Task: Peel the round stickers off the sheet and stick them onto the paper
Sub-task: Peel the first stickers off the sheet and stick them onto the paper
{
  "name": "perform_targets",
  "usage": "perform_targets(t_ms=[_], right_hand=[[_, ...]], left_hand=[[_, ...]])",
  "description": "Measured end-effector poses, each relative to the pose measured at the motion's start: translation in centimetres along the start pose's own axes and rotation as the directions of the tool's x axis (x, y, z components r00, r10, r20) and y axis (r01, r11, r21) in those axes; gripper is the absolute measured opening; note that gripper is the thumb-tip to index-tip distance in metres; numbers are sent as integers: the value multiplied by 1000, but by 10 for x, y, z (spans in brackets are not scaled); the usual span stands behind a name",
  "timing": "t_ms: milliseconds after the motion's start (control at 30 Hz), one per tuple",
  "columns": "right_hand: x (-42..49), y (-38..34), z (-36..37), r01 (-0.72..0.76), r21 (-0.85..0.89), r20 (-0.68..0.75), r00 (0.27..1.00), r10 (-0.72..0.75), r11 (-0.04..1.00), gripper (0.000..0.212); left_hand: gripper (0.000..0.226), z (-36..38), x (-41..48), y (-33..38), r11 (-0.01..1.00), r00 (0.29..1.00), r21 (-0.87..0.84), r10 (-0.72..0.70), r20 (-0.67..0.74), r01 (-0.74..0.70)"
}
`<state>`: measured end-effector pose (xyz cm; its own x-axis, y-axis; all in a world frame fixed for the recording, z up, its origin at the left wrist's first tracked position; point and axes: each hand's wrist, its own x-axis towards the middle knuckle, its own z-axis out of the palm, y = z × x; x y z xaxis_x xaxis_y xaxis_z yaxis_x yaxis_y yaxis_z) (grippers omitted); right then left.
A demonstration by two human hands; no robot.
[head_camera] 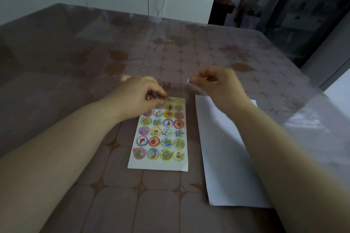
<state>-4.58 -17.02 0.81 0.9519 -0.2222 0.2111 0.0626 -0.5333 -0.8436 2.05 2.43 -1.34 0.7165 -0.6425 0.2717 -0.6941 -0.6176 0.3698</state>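
Sticker sheet [161, 138] lies on the table [75, 58], paper [225, 159] just right of it. Left hand [139, 93] hides its far-left corner, pinching a sticker [151, 98] there — right hand [215, 85] hovers far-right, fingers curled, contents unclear.

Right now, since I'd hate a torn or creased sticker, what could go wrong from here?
The left hand pinches a sticker at the far-left corner of the sticker sheet. Nothing else visibly pins it, so it may lift with the pull. The right hand hovers past the paper. A sticker carried there could fold onto itself, though blur hides whether it holds one.
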Motion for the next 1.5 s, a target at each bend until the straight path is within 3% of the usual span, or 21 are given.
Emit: perform_targets(t_ms=[100,233,533,633,767,1033,1167,1500], right_hand=[[0,-2,-30,-119,-218,67,988,137,969,12],[-4,6,-35,-238,-334,164,938,305,912,9],[-3,10,-27,-226,-351,180,936,303,909,17],[-1,12,-25,-265,-351,135,935,329,898,12],[4,13,-26,-309,-323,119,925,362,895,33],[0,15,-29,-319,-288,162,913,374,903,12],[-1,17,-26,-316,-272,141,921,363,909,14],[-3,16,-21,-282,-274,122,938,324,920,6]], left_hand=[[37,2,1,1,998,999,44,41,-15,-40],[36,3,1,7,989,993,108,104,-53,-97],[49,9,-4,30,953,958,121,283,-36,-277],[53,10,-4,30,957,964,132,264,-14,-260],[54,11,-4,28,961,969,139,245,-35,-239],[44,6,-5,23,977,979,165,157,-133,-134],[45,0,-4,19,987,987,152,80,-142,-58],[38,0,-4,14,990,990,130,67,-127,-51]])
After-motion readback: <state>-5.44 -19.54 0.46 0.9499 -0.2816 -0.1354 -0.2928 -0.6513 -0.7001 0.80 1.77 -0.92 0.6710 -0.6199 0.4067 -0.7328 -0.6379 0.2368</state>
